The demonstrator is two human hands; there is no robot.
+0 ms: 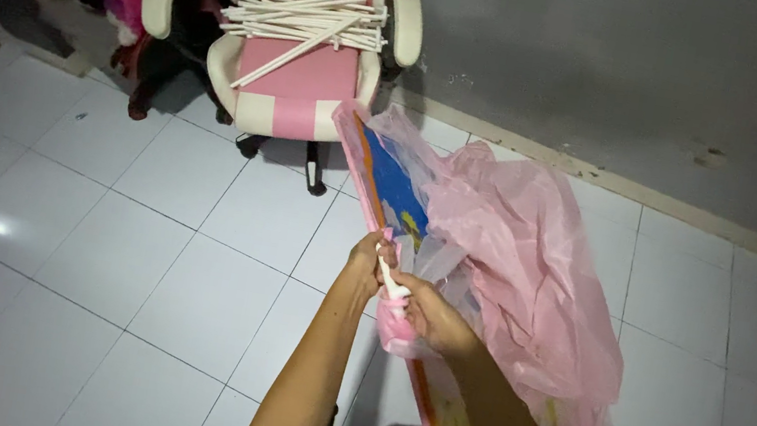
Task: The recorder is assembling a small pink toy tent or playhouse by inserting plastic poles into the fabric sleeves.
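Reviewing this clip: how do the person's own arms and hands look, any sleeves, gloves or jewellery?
Both forearms are bare as far as the frame shows, with no sleeve in view. The left hand and right hand wear no gloves; no ring, watch or bracelet is visible in the dim light.

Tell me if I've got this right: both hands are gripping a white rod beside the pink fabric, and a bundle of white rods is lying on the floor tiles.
Not quite. The head view shows the bundle of white rods lying on the pink chair, not on the floor tiles. The rest holds: the left hand and right hand grip a white rod beside the pink fabric.
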